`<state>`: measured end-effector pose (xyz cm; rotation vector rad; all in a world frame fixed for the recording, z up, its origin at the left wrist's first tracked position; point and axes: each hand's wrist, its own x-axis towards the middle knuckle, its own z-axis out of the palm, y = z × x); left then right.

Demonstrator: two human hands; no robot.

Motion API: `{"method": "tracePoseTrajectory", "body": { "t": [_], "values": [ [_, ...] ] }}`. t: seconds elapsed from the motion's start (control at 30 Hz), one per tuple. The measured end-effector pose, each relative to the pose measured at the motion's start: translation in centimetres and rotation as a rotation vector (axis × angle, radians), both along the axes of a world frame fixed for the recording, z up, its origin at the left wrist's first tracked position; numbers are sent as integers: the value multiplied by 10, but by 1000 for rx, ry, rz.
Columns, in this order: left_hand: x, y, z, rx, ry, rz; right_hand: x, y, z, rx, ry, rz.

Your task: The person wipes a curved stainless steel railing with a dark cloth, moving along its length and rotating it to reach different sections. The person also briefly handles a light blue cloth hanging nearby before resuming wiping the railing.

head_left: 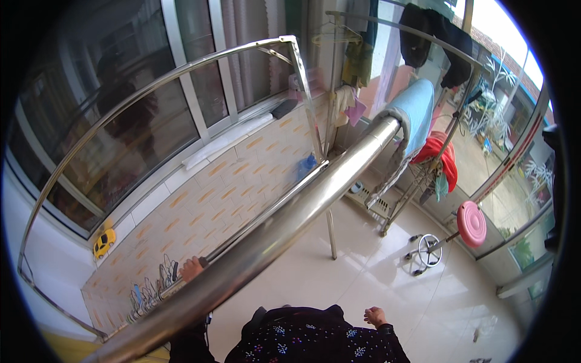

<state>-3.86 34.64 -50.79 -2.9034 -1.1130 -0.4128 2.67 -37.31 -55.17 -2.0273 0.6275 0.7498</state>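
Note:
A thick, shiny metal pole [284, 212] of a clothes drying rack runs slantwise across the middle, close in front of me. Just beyond it, my left hand [192, 269] is closed on a thinner metal rail [266, 216] of the same rack. The thick pole hides part of that arm. Clothes hangers [158, 279] hang in a bunch beside this hand. My right hand [376, 316] hangs low by my side, away from the rack, its fingers loosely bent and apart with nothing in them. At the pole's far end a light blue cloth [417, 106] is draped.
The rack's upper frame [151, 81] arches at the left before sliding windows. A yellow toy car [104, 243] sits on the tiled ledge. At the right stands a pink round stool [471, 224] by a wheeled base [430, 250]. Red cloth [440, 154] hangs at the far right.

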Motion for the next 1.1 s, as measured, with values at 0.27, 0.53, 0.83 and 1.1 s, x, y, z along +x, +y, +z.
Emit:
{"method": "tracePoseTrajectory", "body": {
  "t": [0.27, 0.53, 0.83, 1.1],
  "values": [
    [162, -61, -41, 121, -22, -242, -58, 0, -2, 6, 179, -132],
    [325, -176, 50, -48, 77, -156, -113, -26, -7, 90, 125, -344],
    [304, -185, 88, -56, 27, -391, -182, -191, -138, -459, 72, 72],
    [150, -119, 80, -106, 129, -30, -3, -235, -29, 90, 66, -174]
  ]
}}
